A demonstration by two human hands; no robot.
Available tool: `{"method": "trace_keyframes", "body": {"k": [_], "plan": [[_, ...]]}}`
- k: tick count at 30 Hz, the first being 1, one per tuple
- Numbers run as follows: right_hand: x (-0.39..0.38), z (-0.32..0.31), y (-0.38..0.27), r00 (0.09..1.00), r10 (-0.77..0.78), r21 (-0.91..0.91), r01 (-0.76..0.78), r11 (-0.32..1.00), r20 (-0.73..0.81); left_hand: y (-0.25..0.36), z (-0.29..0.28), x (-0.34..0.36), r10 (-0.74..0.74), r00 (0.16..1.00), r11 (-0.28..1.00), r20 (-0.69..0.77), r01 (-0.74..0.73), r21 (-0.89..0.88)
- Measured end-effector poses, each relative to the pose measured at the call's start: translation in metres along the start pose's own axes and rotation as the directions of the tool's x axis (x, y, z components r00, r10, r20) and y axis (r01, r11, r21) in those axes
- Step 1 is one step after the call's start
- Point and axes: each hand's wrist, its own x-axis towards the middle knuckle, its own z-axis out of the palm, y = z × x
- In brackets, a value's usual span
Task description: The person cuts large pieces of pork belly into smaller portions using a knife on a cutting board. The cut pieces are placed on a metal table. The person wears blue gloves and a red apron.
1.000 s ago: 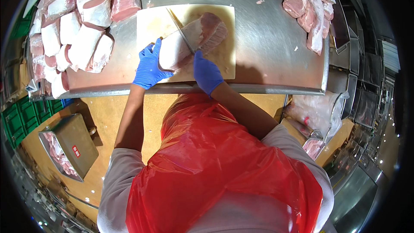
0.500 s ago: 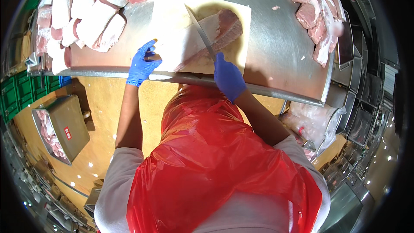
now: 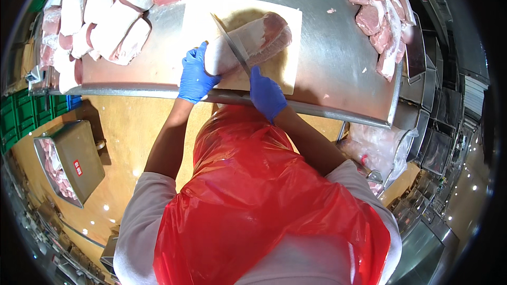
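Observation:
A long piece of pork (image 3: 253, 42), white with fat and pink at the far right end, lies slantwise on a pale cutting board (image 3: 290, 68). My left hand (image 3: 198, 77), in a blue glove, grips its near left end, and part of the fingers is hidden. With my right hand (image 3: 268, 94), also gloved in blue, I hold a long knife (image 3: 230, 42) by the handle. Its blade lies across the top of the pork, tip pointing away to the left. Whether the edge has entered the meat cannot be made out.
Many pale pork pieces (image 3: 113, 29) are heaped at the left of the metal table (image 3: 322, 37). Pork strips (image 3: 383, 26) lie along its right edge. A bin of meat (image 3: 68, 163) stands on the floor at left, and a plastic-lined container (image 3: 380, 148) at right.
My left hand has moved right, from beside the board onto the pork's near end. My right hand and the knife have shifted slightly left along with the whole view.

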Motion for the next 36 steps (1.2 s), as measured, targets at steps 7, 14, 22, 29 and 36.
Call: {"method": "trace_keyframes", "body": {"k": [7,14,22,29,36], "plan": [[-0.007,-0.035,0.015,0.965,0.166,-0.045,-0.179,0.983,-0.201,-0.038,-0.024,0.028,0.100,0.992,0.995,0.080,-0.101,0.014],[-0.005,-0.008,0.050,0.979,0.122,0.069,-0.112,0.991,-0.164,0.021,-0.030,0.040,0.128,0.977,0.934,0.169,-0.176,0.312],[-0.030,-0.011,0.077,0.839,0.348,0.343,-0.209,0.916,-0.419,0.115,0.066,0.117,0.180,0.947,0.948,0.266,-0.239,0.210],[-0.068,-0.027,0.141,0.771,0.196,0.130,-0.147,0.980,-0.606,0.122,0.085,0.096,0.528,0.721,0.663,0.449,-0.680,0.312],[-0.066,-0.015,0.137,0.820,0.256,0.244,-0.148,0.959,-0.512,0.156,0.079,0.102,0.326,0.824,0.678,0.464,-0.546,0.493]]}}
